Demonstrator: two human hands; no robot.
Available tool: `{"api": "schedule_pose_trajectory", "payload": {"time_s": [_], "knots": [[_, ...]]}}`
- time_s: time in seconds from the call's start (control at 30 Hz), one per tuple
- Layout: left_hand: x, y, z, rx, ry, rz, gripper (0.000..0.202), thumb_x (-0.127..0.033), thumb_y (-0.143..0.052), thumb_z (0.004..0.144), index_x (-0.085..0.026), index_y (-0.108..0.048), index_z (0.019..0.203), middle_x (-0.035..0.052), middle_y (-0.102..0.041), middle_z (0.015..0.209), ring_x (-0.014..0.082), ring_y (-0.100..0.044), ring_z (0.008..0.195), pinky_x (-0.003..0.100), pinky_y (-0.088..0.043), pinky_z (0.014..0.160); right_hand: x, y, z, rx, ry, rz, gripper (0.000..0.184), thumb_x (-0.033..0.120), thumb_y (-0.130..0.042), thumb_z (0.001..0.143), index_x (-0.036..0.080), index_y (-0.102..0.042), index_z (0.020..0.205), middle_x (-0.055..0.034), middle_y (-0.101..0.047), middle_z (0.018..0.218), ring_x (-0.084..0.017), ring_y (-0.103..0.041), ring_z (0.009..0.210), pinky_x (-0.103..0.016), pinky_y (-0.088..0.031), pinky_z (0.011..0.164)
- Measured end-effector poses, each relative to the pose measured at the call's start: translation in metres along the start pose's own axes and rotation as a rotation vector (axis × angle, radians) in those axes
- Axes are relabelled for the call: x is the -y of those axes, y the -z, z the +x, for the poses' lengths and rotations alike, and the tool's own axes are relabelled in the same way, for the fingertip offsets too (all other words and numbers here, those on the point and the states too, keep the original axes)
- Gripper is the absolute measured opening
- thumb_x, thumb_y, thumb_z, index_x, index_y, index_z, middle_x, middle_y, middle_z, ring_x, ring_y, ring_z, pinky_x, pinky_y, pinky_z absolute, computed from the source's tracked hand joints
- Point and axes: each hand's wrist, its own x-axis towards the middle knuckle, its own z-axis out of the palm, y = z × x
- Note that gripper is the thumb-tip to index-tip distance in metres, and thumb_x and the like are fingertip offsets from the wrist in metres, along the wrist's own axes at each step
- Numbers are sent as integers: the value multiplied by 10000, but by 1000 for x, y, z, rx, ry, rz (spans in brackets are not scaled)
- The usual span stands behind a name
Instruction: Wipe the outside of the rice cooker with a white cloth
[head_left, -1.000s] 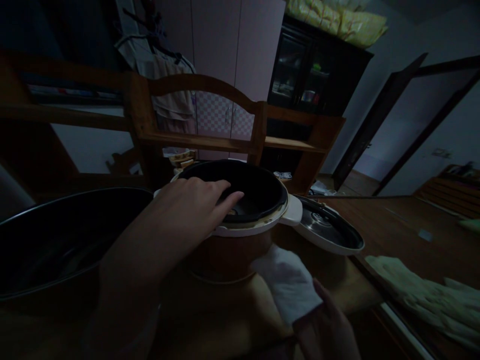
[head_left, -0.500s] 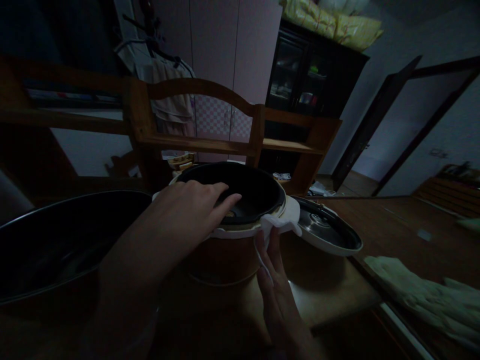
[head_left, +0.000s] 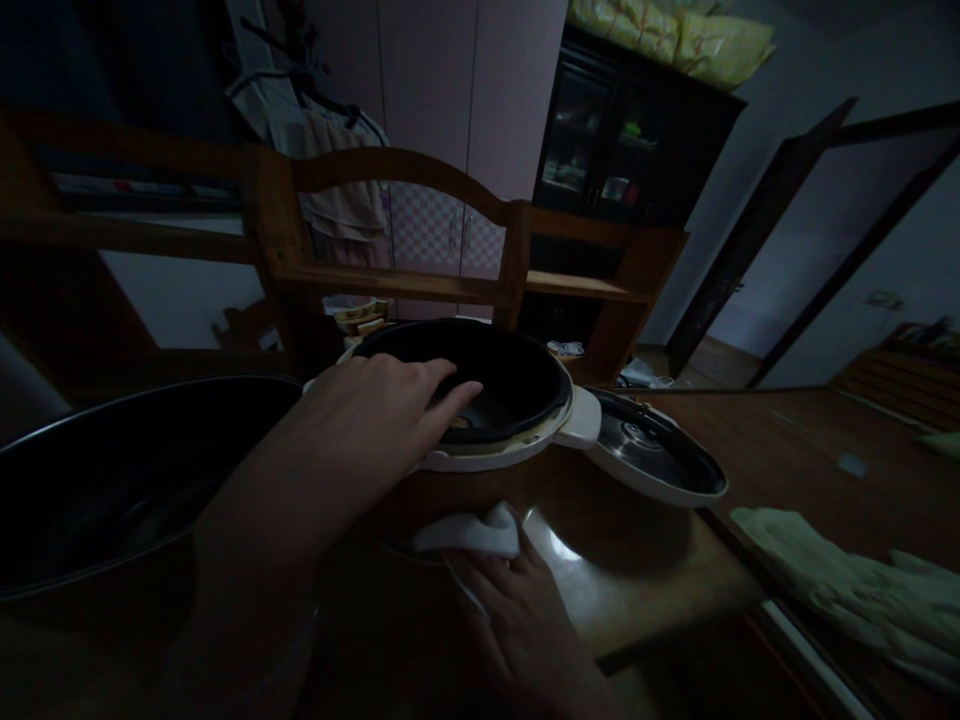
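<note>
A rice cooker (head_left: 480,495) with a brown body and a black inner pot stands on a wooden surface in dim light. My left hand (head_left: 379,415) rests on its near rim, fingers curled over the edge into the pot. My right hand (head_left: 510,600) presses a white cloth (head_left: 469,533) against the lower front of the cooker body, near its base. The cooker's hinged lid (head_left: 652,458) lies open to the right.
A large dark pan (head_left: 112,480) sits at the left. A wooden chair back (head_left: 397,230) stands behind the cooker. A pale cloth (head_left: 847,590) lies on the wooden table (head_left: 795,450) at the right. A dark cabinet (head_left: 630,150) and a doorway are further back.
My right hand has brought the white cloth down from the cooker's right rim to the lower front of its body. My left hand has stayed on the rim.
</note>
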Motion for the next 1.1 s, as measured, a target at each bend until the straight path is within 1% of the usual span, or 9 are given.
{"api": "schedule_pose_trajectory", "payload": {"time_s": [0.1,0.17,0.27,0.43,0.53,0.7,0.83,0.93,1.1], "knots": [[0,2,0,37,8,24,511,-260,-241,1037,-230,-626,1372,131,-716,1241,313,-702,972,412,-473,734,-1,4,-4,8,26,26,589,169,-535,971,294,-431,1537,15,-593,1484,-270,-373,1497,-535,-325,1243],[0,2,0,46,16,34,524,-290,-217,1047,-218,-631,1361,129,-723,1223,303,-705,957,403,-475,726,-1,7,-6,40,50,41,558,191,-535,985,279,-448,1529,-13,-608,1469,-253,-424,1469,-496,-361,1230],[1,0,-2,12,-21,67,499,-234,-252,1036,-239,-599,1395,118,-708,1264,298,-701,968,394,-474,730,-1,11,-8,115,70,84,531,220,-509,1009,226,-440,1535,-63,-632,1438,-238,-462,1444,-471,-352,1238],[3,-3,-2,-2,-48,116,512,-172,-299,1005,-259,-569,1430,124,-677,1330,315,-701,950,403,-472,698,0,13,-15,196,13,140,534,223,-445,1041,221,-376,1571,-28,-490,1576,-228,-340,1518,-417,-322,1260],[3,-5,-2,0,-42,102,512,-183,-290,1006,-263,-579,1420,116,-692,1303,309,-702,944,405,-480,709,-2,10,-19,225,-9,161,507,261,-402,1068,249,-369,1574,1,-468,1592,-220,-309,1531,-399,-330,1255],[4,-11,-5,-38,-24,4,516,-184,-306,998,-293,-577,1423,94,-689,1316,297,-696,979,420,-495,779,-3,7,-24,244,-27,175,486,269,-377,1079,262,-384,1564,39,-459,1596,-181,-266,1545,-347,-270,1279],[4,-17,-4,-48,-40,-119,463,-276,-366,1008,-320,-577,1419,70,-685,1336,287,-694,1020,410,-495,824,-5,6,-29,253,-20,156,480,274,-377,1077,235,-406,1554,30,-468,1591,-159,-254,1548,-314,-235,1284],[2,-18,-1,-47,12,-280,428,-382,-407,1007,-328,-609,1381,51,-723,1277,258,-701,1028,377,-492,867,-7,4,-34,255,-20,131,468,268,-384,1068,202,-454,1526,20,-464,1593,-163,-254,1547,-310,-219,1283],[-6,-9,4,1,81,-432,465,-537,-395,996,-335,-645,1332,35,-766,1166,240,-722,973,336,-494,814,-8,1,-39,197,-30,106,457,202,-460,1017,174,-540,1465,-11,-529,1540,-192,-329,1516,-328,-306,1250]]}}
